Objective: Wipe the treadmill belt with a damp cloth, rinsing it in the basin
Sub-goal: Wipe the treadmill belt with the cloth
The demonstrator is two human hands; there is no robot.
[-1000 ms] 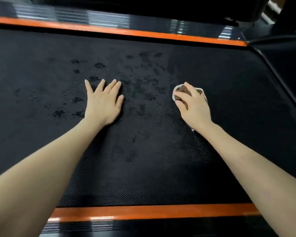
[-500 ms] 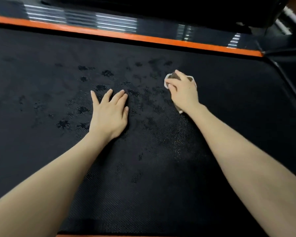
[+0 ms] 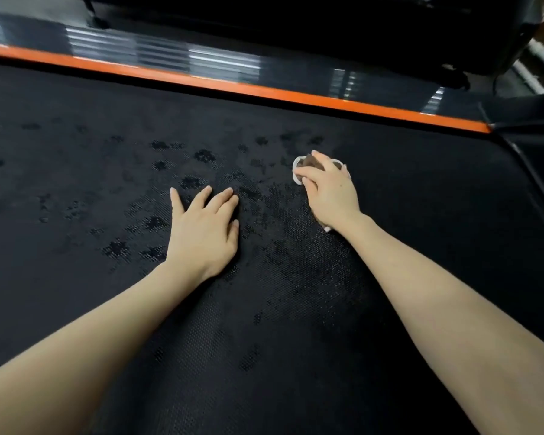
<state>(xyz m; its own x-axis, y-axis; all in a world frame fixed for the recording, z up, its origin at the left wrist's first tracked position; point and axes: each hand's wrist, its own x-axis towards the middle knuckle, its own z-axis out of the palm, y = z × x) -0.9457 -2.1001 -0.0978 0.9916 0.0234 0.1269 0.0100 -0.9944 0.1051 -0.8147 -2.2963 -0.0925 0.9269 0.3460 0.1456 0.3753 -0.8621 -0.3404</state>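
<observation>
The black textured treadmill belt fills the view, with dark wet patches across its middle. My right hand grips a bunched brown cloth with a white edge and presses it onto the belt, right of centre. Most of the cloth is hidden under the fingers; a small corner shows below the wrist. My left hand rests flat on the belt with fingers spread, to the left of the cloth. No basin is in view.
An orange stripe borders the far edge of the belt, with a glossy black side rail behind it. A dark frame edge runs down the right side.
My right hand slid the cloth away from me toward the orange stripe, then held roughly there. My left hand stayed flat in place. The view tilted, hiding the near orange stripe.
</observation>
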